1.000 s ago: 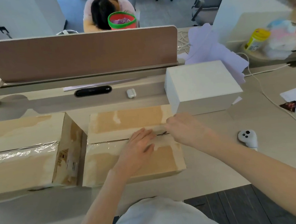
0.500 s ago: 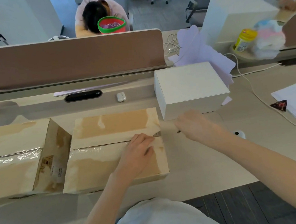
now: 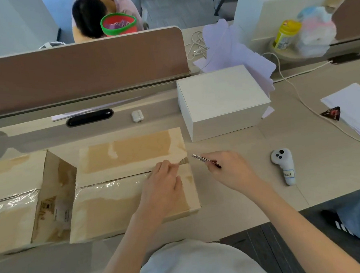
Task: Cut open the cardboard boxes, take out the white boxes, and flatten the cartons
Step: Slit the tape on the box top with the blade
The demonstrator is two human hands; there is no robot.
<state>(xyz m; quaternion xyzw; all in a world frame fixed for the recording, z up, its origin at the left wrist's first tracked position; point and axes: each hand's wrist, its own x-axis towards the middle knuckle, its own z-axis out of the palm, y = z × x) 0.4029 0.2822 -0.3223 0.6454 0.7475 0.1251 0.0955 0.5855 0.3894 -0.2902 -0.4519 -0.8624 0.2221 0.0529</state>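
Observation:
A taped cardboard box [image 3: 121,161] lies in front of me, its top seam slit along the middle. My left hand [image 3: 164,185] presses flat on the box's right half, fingertips at the seam. Just off the box's right edge, my right hand [image 3: 230,171] holds a small knife [image 3: 205,160], blade pointing left toward the seam's end. A second cardboard box [image 3: 13,203] sits at the left, one end flap raised. A white box [image 3: 223,99] stands behind and to the right.
A white controller [image 3: 283,165] lies on the desk to the right of my right hand. Papers [image 3: 356,107] and a cable [image 3: 313,110] are at far right, an earbud case [image 3: 137,116] near the brown divider [image 3: 80,70]. A person sits behind the divider.
My right hand drew the knife rightward along the seam and off the box's right edge. The left hand stayed pressed on the box. The view shifted, so the controller shows again.

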